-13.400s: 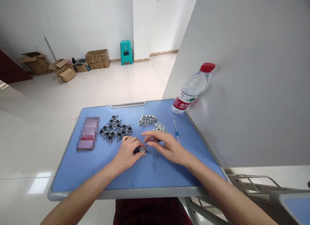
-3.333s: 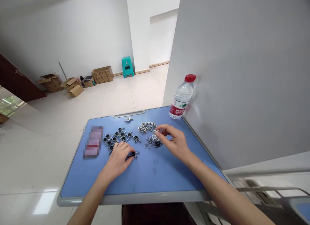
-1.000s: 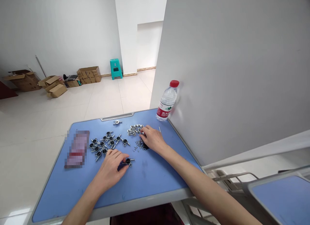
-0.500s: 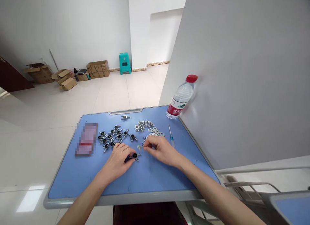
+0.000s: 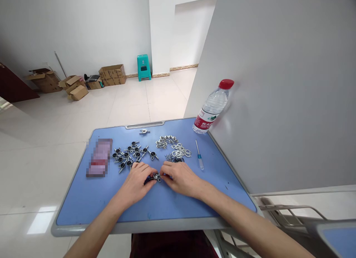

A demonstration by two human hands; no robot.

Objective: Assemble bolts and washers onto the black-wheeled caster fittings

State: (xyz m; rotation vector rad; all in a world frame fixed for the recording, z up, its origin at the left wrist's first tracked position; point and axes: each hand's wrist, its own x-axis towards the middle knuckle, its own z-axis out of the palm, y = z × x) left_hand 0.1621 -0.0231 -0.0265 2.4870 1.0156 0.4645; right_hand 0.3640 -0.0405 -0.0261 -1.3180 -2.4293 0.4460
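My left hand (image 5: 139, 179) pinches a small metal fitting (image 5: 157, 177) with side lugs, low over the table. My right hand (image 5: 179, 176) is closed at the fitting's right side, its fingertips on a small silvery metal piece that lies over the fitting's round middle; the fingers partly hide it. Left of the hands lies a group of similar fittings (image 5: 126, 154) with black round centres. Beyond my right hand are a cluster of small metal lever-like pieces (image 5: 166, 141), flat metal plates (image 5: 181, 151) and black rings (image 5: 178, 159) with tiny shiny parts.
On the blue table (image 5: 116, 202) a screwdriver (image 5: 199, 158) lies at the right, near a water bottle (image 5: 210, 109) by the grey partition. A blurred flat pinkish object (image 5: 99, 158) lies at the left. One U-shaped metal part (image 5: 144, 131) sits at the back edge.
My right hand has moved left and down, bringing the small metal piece from beside the fitting onto its top. My left hand keeps its hold. The view has shifted slightly.
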